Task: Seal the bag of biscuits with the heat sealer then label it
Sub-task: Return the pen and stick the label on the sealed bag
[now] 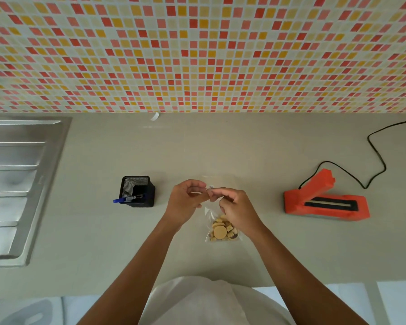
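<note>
A clear plastic bag of round biscuits (221, 231) lies on the grey counter in front of me, its top reaching away under my hands. My left hand (186, 201) and my right hand (234, 207) meet above the bag's upper part, fingers curled. Between their fingertips they pinch a small white label (209, 187). The orange heat sealer (326, 202) stands to the right with its lid raised, well apart from both hands.
A black mesh pen holder (137, 191) with a blue pen (124, 199) sits left of my hands. The sealer's black cord (375, 156) loops off to the back right. A steel sink drainer (21, 184) fills the left. A white scrap (154, 116) lies by the tiled wall.
</note>
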A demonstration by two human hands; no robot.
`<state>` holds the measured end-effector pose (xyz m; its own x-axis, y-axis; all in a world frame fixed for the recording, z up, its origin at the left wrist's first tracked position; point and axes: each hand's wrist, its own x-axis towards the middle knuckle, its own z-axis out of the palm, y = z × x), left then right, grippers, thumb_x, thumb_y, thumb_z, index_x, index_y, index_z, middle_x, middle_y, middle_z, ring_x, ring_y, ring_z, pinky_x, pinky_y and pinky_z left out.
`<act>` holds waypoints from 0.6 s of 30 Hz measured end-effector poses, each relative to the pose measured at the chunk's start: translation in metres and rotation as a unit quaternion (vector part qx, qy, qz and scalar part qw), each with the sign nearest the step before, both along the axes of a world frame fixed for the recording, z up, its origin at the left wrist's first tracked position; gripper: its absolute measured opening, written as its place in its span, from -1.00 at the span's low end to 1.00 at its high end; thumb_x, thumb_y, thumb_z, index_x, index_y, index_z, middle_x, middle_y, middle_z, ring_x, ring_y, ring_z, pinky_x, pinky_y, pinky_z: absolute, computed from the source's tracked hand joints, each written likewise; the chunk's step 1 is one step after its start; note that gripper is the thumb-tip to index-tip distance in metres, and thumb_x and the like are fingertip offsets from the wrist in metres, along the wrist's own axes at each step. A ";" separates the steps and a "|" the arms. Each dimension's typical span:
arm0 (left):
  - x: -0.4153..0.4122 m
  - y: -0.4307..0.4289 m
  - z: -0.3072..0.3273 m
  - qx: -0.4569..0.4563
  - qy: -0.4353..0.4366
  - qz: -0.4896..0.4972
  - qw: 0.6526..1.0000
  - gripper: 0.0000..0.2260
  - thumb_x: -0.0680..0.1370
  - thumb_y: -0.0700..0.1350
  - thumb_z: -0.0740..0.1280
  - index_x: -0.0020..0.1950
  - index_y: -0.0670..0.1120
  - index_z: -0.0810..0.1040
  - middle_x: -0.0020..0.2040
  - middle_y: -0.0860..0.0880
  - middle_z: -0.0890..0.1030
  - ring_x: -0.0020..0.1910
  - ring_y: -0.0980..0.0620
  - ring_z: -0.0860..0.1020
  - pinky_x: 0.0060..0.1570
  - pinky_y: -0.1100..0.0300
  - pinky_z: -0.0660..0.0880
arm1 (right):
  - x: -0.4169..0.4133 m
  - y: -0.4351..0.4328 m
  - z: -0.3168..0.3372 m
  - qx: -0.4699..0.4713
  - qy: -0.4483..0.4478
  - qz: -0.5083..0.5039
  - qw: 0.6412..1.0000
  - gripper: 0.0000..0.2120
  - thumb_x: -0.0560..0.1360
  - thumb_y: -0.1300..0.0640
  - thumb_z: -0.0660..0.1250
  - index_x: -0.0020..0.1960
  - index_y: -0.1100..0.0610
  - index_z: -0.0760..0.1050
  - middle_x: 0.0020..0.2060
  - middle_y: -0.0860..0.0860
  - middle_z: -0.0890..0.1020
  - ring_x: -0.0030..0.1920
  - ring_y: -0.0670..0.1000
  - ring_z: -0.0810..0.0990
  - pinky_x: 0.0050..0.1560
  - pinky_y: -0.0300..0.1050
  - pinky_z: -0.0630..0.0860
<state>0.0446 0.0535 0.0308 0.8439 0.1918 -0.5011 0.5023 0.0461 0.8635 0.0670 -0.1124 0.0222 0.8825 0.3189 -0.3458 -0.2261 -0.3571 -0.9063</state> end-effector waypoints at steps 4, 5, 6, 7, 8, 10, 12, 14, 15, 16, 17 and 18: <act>0.007 -0.004 -0.007 0.023 0.003 -0.013 1.000 -0.83 0.45 -0.26 0.49 0.01 -0.15 0.62 -0.14 -0.06 0.67 -0.26 0.07 0.61 -0.30 0.20 0.55 | 0.006 -0.007 -0.009 0.003 0.010 -0.020 1.000 -0.56 0.49 0.40 0.18 -0.04 -0.04 0.71 -0.23 -0.07 0.67 -0.46 0.02 0.32 -0.43 -0.16 0.29; 0.010 -0.005 -0.010 0.037 0.003 -0.018 0.999 -0.85 0.45 -0.28 0.47 0.00 -0.14 0.62 -0.16 -0.06 0.67 -0.26 0.07 0.60 -0.30 0.19 0.55 | 0.008 -0.008 -0.010 -0.002 0.002 -0.034 0.999 -0.63 0.52 0.36 0.22 -0.06 -0.02 0.70 -0.24 -0.07 0.67 -0.44 0.02 0.39 -0.39 -0.13 0.35; 0.011 -0.006 -0.013 0.059 0.000 -0.025 0.998 -0.86 0.45 -0.30 0.46 -0.02 -0.14 0.63 -0.18 -0.04 0.67 -0.29 0.10 0.60 -0.31 0.21 0.55 | 0.010 -0.010 -0.010 -0.015 -0.010 -0.046 0.999 -0.73 0.53 0.29 0.28 -0.06 -0.01 0.69 -0.22 -0.07 0.68 -0.39 0.01 0.49 -0.33 -0.10 0.43; 0.012 -0.008 -0.016 0.089 -0.008 -0.036 0.995 -0.86 0.45 -0.30 0.45 -0.03 -0.13 0.63 -0.21 -0.01 0.66 -0.33 0.17 0.59 -0.31 0.27 0.54 | 0.012 -0.012 -0.010 -0.030 -0.021 -0.053 0.998 -0.83 0.53 0.22 0.34 -0.03 0.00 0.66 -0.19 -0.08 0.68 -0.32 -0.03 0.56 -0.25 -0.13 0.49; 0.014 -0.009 -0.018 0.121 -0.021 -0.052 0.991 -0.87 0.45 -0.29 0.46 -0.04 -0.12 0.64 -0.23 0.01 0.65 -0.37 0.24 0.56 -0.31 0.35 0.51 | 0.015 -0.013 -0.010 -0.042 -0.025 -0.053 0.997 -0.90 0.51 0.14 0.40 0.00 0.01 0.63 -0.17 -0.07 0.67 -0.28 -0.08 0.58 -0.20 -0.21 0.51; 0.015 -0.013 -0.022 0.172 -0.046 -0.088 0.980 -0.88 0.45 -0.27 0.46 -0.05 -0.10 0.64 -0.22 0.03 0.66 -0.37 0.25 0.56 -0.28 0.46 0.47 | 0.019 -0.016 -0.012 -0.055 -0.021 -0.039 0.997 -0.81 0.46 0.04 0.48 0.06 -0.01 0.60 -0.15 -0.09 0.66 -0.30 -0.16 0.55 -0.23 -0.34 0.47; 0.018 -0.017 -0.025 0.193 -0.055 -0.124 0.972 -0.87 0.45 -0.26 0.46 -0.04 -0.10 0.64 -0.20 0.01 0.67 -0.29 0.18 0.59 -0.22 0.45 0.50 | 0.024 -0.017 -0.016 -0.079 -0.015 -0.017 0.997 -0.80 0.45 0.03 0.49 0.06 0.01 0.62 -0.18 -0.10 0.67 -0.33 -0.21 0.54 -0.24 -0.37 0.46; 0.021 -0.020 -0.029 0.199 -0.047 -0.153 0.967 -0.86 0.46 -0.27 0.45 -0.03 -0.09 0.64 -0.18 0.02 0.67 -0.23 0.10 0.61 -0.15 0.36 0.55 | 0.027 -0.020 -0.023 -0.096 -0.013 -0.006 0.995 -0.88 0.47 0.09 0.49 -0.01 0.07 0.66 -0.26 -0.11 0.66 -0.35 -0.22 0.55 -0.24 -0.33 0.46; 0.023 -0.022 -0.032 0.200 -0.040 -0.162 0.966 -0.85 0.46 -0.27 0.44 -0.01 -0.08 0.63 -0.17 0.02 0.67 -0.22 0.09 0.62 -0.13 0.31 0.57 | 0.028 -0.022 -0.027 -0.100 -0.009 -0.009 0.995 -0.91 0.47 0.11 0.48 -0.04 0.09 0.66 -0.29 -0.10 0.65 -0.37 -0.22 0.55 -0.24 -0.31 0.47; 0.024 -0.024 -0.034 0.201 -0.032 -0.166 0.965 -0.83 0.47 -0.26 0.43 0.02 -0.07 0.62 -0.16 0.03 0.67 -0.21 0.09 0.62 -0.14 0.29 0.57 | 0.029 -0.024 -0.031 -0.101 -0.003 -0.014 0.995 -0.92 0.48 0.12 0.48 -0.06 0.11 0.67 -0.31 -0.08 0.65 -0.39 -0.21 0.55 -0.26 -0.30 0.48; 0.025 -0.025 -0.037 0.204 -0.025 -0.165 0.965 -0.82 0.47 -0.24 0.44 0.04 -0.06 0.60 -0.14 0.04 0.66 -0.22 0.11 0.61 -0.18 0.32 0.55 | 0.029 -0.026 -0.034 -0.100 0.009 -0.021 0.995 -0.93 0.48 0.13 0.48 -0.07 0.12 0.67 -0.32 -0.05 0.66 -0.40 -0.17 0.56 -0.28 -0.30 0.50; 0.025 -0.026 -0.040 0.206 -0.015 -0.160 0.965 -0.81 0.47 -0.21 0.45 0.06 -0.05 0.58 -0.13 0.05 0.66 -0.23 0.14 0.60 -0.23 0.36 0.51 | 0.030 -0.028 -0.037 -0.095 0.026 -0.031 0.995 -0.93 0.48 0.14 0.48 -0.07 0.13 0.66 -0.32 -0.01 0.67 -0.41 -0.13 0.57 -0.31 -0.30 0.50</act>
